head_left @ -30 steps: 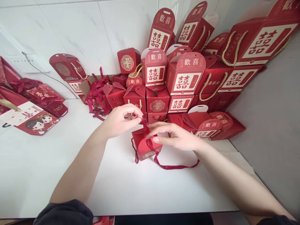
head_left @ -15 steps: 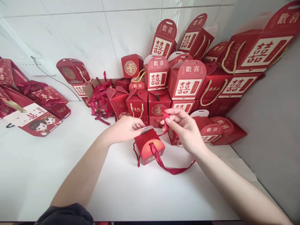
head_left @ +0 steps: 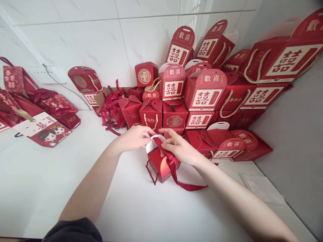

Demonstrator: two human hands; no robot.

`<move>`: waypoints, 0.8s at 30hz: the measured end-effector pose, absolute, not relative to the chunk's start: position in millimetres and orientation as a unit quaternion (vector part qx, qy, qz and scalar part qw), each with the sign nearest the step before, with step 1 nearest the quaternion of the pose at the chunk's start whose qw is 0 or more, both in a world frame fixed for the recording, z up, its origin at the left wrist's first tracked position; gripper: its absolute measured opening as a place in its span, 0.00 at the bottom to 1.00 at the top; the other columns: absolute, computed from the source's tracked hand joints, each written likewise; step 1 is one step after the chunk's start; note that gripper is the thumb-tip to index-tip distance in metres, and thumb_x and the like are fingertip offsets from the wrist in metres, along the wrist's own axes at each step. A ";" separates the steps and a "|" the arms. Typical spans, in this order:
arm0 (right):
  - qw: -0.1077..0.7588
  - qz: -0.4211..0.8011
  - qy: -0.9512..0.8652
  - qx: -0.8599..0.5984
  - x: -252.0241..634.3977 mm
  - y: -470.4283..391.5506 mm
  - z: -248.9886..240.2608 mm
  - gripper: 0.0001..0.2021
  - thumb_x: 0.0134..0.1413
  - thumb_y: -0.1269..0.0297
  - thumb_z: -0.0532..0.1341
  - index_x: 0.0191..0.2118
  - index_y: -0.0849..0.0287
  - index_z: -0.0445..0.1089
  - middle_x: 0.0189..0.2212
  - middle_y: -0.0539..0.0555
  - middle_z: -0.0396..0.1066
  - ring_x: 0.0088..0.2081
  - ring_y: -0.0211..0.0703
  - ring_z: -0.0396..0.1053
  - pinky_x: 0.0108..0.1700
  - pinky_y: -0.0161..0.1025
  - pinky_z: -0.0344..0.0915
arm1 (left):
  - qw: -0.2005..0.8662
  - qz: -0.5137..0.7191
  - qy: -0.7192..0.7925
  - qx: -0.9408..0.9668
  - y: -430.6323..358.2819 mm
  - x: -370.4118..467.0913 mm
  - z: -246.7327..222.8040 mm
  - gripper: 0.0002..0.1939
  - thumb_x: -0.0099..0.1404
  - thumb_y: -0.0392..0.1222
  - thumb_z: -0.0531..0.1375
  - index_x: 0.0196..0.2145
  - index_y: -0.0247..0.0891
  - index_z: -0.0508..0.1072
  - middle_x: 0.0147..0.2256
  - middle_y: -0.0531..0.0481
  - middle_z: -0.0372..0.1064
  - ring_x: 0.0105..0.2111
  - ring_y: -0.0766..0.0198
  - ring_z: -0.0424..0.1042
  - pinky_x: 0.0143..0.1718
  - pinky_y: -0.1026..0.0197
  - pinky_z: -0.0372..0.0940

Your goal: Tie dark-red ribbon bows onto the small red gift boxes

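Note:
A small red gift box (head_left: 155, 160) rests on the white table in front of me, with a twisted red cord hanging from its left side. My left hand (head_left: 135, 138) pinches the edge of the box's raised rounded flap (head_left: 150, 146), whose white inner face shows. Between the thumb and fingers of my right hand (head_left: 179, 148) is a dark red ribbon (head_left: 188, 185), held against that flap. From the box the ribbon's loose end trails right onto the table, passing under my right forearm. The fingertips of both hands are close together at the flap.
Red gift boxes (head_left: 205, 90) with gold cord handles are stacked behind and to the right. Behind my left hand, an open carton holds a heap of ribbons (head_left: 114, 104). Decorated bags and a printed box (head_left: 51, 134) lie at the left. A tiled wall closes the back.
My right hand has moved left and down, bringing the ribbon to the flap. The flap now stands more upright, showing its white side. The whole view has shifted slightly.

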State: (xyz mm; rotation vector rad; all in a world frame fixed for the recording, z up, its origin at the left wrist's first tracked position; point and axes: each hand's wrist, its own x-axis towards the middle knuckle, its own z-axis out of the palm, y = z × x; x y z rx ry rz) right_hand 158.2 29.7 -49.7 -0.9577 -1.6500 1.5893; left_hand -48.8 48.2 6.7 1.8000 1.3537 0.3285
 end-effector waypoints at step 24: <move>0.288 0.507 -0.711 -0.393 153.1 32.6 -57.3 0.22 0.59 0.68 0.55 0.59 0.55 0.57 0.22 0.44 0.66 0.28 0.38 0.67 0.29 0.33 0.60 | 0.389 0.102 0.528 0.748 45.3 -40.3 8.0 0.15 0.63 0.52 0.57 0.37 0.38 0.76 0.35 0.49 0.76 0.34 0.60 0.76 0.37 0.59 0.72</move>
